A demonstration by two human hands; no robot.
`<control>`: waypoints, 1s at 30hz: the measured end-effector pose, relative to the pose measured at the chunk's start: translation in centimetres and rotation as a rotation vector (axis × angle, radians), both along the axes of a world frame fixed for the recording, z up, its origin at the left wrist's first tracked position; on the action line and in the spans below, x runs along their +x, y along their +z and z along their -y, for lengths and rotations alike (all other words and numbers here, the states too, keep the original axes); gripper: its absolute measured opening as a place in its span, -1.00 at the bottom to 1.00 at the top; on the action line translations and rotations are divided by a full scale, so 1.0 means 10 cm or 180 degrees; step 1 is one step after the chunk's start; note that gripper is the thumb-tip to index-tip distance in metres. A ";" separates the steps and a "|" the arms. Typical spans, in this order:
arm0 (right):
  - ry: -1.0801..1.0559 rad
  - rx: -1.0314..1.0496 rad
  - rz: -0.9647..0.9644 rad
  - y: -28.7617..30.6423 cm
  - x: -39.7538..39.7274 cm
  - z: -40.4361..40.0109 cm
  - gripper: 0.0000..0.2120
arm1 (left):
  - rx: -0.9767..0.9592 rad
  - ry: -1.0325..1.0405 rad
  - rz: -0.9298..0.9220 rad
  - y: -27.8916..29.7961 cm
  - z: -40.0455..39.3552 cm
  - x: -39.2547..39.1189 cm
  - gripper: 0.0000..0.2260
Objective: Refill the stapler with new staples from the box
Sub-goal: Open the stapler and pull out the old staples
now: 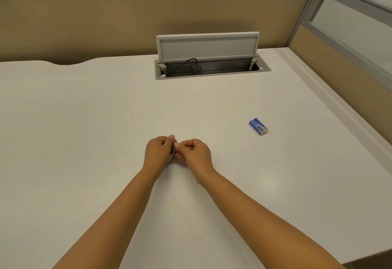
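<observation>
Curled fingers of the left hand (pixel 158 150) grip a small grey stapler (pixel 172 152), mostly hidden between both fists; the right hand (pixel 194 152) pinches at its top end. Both forearms stretch forward over the desk (pixel 84 120). Well apart to the right lies the blue box (pixel 258 126).

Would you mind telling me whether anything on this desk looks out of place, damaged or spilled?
Nothing looks damaged or spilled. The blue staple box lies flat and closed on the white desk, apart from the hands. The cable hatch lid stands open, with a black plug inside. Both hands pinch a small grey item, too hidden to identify.
</observation>
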State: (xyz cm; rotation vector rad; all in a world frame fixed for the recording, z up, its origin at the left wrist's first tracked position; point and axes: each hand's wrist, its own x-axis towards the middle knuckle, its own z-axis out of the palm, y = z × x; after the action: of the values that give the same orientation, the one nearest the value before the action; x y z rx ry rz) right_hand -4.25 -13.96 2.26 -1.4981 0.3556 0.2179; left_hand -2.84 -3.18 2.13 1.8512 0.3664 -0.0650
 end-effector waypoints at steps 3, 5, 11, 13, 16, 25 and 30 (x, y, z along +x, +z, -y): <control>0.0036 0.0002 0.0032 0.00 -0.01 -0.02 -0.84 | 0.0164 0.0079 0.0016 -0.04 -0.01 0.01 -0.63; 0.0046 -0.0071 0.0059 0.00 0.00 -0.04 -0.83 | 0.0261 0.0090 0.0013 -0.07 -0.01 0.03 -0.63; 0.0026 -0.0205 0.0092 -0.01 0.00 -0.05 -0.81 | 0.0574 0.0025 0.0033 -0.10 0.00 0.06 -0.59; 0.0011 -0.0229 0.0086 -0.02 0.00 -0.05 -0.81 | 0.0701 -0.0003 0.0047 -0.11 0.01 0.06 -0.58; 0.0009 -0.0232 0.0065 -0.03 0.01 -0.07 -0.84 | 0.0864 0.0008 0.0042 -0.12 0.02 0.07 -0.58; -0.0066 -0.0321 0.0079 -0.08 0.05 -0.12 -0.84 | 0.1294 0.0016 0.0043 -0.12 0.04 0.11 -0.56; -0.0219 -0.0284 0.0153 -0.09 0.02 -0.12 -0.90 | 0.1136 0.0191 -0.0116 -0.11 0.05 0.13 -0.58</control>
State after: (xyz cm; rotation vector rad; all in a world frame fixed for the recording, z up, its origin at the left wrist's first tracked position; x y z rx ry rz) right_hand -4.02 -12.75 1.41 -1.5736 0.3818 0.1125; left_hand -1.51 -3.65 1.00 2.1914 0.4829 0.0088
